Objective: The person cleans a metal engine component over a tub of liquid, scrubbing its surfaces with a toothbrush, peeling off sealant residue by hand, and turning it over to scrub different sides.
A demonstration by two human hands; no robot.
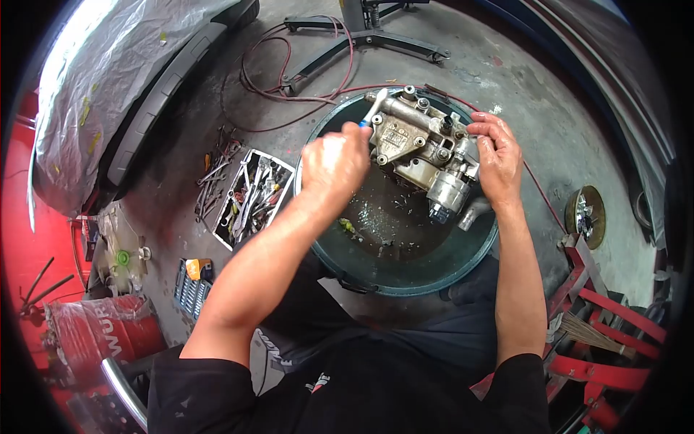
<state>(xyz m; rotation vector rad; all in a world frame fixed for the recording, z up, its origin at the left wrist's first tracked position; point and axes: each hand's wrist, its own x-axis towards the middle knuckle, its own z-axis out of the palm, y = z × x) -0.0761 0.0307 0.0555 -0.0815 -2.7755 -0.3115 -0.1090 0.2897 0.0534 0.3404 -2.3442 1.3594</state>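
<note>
My left hand (336, 160) is closed around a toothbrush (374, 108) with a white head and a bit of blue showing. Its bristle end lies against the upper left of a greasy metal engine part (394, 137). This casting has bolts, pipes and a round silver housing with a black fitting at its lower end. My right hand (502, 155) grips the right side of the part, thumb and fingers bent over its edge. Both hands and the part are above a round dark green tub (405, 273) holding murky liquid with foam and a small yellow-green scrap.
A box of wrenches (253, 192) stands left of the tub, with loose wrenches (212, 173) beside it. A blue socket tray (190, 289) lies nearer. Beyond are a red hose (285, 98) and a wheeled stand (325, 58). At right are a metal bowl (594, 217) and red frame (614, 376).
</note>
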